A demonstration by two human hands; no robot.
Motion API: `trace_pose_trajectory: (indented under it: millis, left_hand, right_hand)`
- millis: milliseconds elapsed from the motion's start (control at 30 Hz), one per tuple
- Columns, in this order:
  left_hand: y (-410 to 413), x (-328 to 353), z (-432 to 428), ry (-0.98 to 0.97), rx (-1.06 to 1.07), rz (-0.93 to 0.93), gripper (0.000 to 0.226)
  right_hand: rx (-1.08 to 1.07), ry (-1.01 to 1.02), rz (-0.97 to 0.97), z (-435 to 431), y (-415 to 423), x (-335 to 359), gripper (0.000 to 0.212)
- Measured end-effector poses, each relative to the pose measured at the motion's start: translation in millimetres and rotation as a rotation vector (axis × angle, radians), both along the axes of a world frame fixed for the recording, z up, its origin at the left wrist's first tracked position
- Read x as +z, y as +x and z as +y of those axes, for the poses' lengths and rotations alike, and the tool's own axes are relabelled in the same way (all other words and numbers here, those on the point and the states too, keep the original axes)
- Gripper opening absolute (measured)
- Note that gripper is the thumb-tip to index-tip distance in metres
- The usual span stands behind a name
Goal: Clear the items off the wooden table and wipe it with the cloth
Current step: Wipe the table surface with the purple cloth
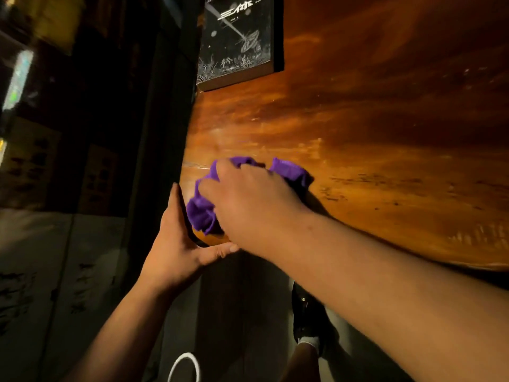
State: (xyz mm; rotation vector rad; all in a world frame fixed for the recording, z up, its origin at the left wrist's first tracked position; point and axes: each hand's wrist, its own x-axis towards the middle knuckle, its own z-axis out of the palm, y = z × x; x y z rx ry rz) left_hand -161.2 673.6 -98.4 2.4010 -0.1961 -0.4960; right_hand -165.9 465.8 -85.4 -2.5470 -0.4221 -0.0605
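Note:
A crumpled purple cloth point(202, 212) lies on the near left corner of the glossy wooden table point(371, 133). My right hand point(248, 205) presses down on the cloth, fingers curled over it. My left hand point(179, 244) is cupped against the table's corner, palm at the left edge and thumb along the front edge just below the cloth, holding nothing. A dark book point(237, 40) with white lettering and drawings rests flat near the table's left edge, farther from me.
The table's left edge drops to a dark floor and dim shelving point(68, 106). Below the front edge I see my shoe point(311, 321) and a white ring point(184, 365) on the floor.

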Motion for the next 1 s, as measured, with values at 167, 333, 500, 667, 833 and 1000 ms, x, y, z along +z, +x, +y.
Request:
trace_pose_trajectory:
  millis: [167, 333, 500, 667, 833, 1000]
  left_hand:
    - [7.1, 3.7, -3.1, 0.145, -0.018, -0.024, 0.160]
    - [15.2, 4.4, -5.8, 0.215, -0.058, -0.038, 0.159]
    - [15.4, 5.7, -6.4, 0.263, -0.144, -0.076, 0.146]
    - [15.4, 5.2, -5.5, 0.202, -0.088, -0.035, 0.157]
    - [15.9, 8.6, -9.9, 0.221, -0.134, -0.069, 0.146]
    - [15.8, 12.1, -9.5, 0.297, -0.136, -0.035, 0.145]
  right_hand:
    - [-0.065, -0.045, 0.016, -62.0, -23.6, -14.7, 0.018]
    - [-0.360, -0.116, -0.018, -49.9, 54.1, -15.1, 0.021]
    - [0.021, 0.049, 0.029, 7.6, -23.7, -4.7, 0.020]
    - [-0.206, -0.061, 0.026, -71.6, 3.4, -18.4, 0.019]
    - [-0.209, -0.044, 0.031, 3.3, 41.5, -5.4, 0.023]
    - [0.053, 0.132, 0.121, 2.3, -43.6, 1.4, 0.027]
